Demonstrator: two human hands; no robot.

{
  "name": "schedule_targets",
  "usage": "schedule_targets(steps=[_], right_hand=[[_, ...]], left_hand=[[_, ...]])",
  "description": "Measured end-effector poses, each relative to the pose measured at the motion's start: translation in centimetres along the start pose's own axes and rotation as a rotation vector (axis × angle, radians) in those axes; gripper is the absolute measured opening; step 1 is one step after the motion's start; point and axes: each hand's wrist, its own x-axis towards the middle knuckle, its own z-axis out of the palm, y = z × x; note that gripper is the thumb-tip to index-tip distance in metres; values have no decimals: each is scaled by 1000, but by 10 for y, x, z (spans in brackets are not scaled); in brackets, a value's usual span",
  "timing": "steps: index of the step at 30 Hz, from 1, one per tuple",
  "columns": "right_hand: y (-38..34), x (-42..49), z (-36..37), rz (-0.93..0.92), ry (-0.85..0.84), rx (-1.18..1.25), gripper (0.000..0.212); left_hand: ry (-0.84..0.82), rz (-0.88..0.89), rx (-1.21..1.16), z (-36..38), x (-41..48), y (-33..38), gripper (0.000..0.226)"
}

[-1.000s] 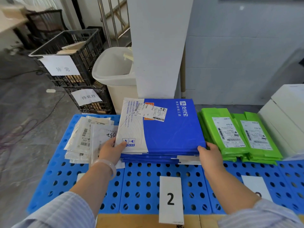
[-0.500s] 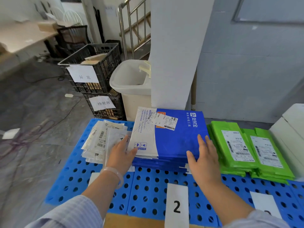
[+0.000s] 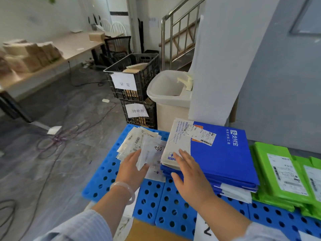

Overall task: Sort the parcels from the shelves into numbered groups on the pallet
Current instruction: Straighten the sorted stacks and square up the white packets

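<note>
A blue perforated pallet (image 3: 104, 178) carries three groups of parcels. At its left lies a loose pile of white mailers (image 3: 139, 145); my left hand (image 3: 132, 168) holds the nearest white mailer from below at its front edge. In the middle is a stack of blue mailers (image 3: 220, 157) topped by a white-and-blue one. My right hand (image 3: 190, 178) hovers with spread fingers over that stack's front left corner. Green mailers (image 3: 271, 173) lie at the right. A white card marked 2 (image 3: 205, 229) sits on the pallet's front edge.
Behind the pallet stand two stacked black crates (image 3: 135, 87) with paper labels, a white bin (image 3: 171, 100) and a white pillar (image 3: 217, 58). Cables (image 3: 57, 141) trail over the grey floor at left. A long table (image 3: 52, 54) with cardboard boxes runs along the far left.
My view has swung left. My right hand left the blue stack's right side and came across to its left front corner. My left hand moved from the blue stack's edge to the white mailers.
</note>
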Motion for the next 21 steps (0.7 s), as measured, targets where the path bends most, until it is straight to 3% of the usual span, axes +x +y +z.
schedule_targets(steps=[8,14,21], right_hand=[[-65,58,67,86,-93,124,57],[-96,100,114,392,-118,125,61],[-96,118,127,572,-154,108,64]], left_hand=[[-30,81,46,-18,55,-41,65],[-186,139,7,-31,97,-65,69],[-337,184,-9,-27,121,-73,71]])
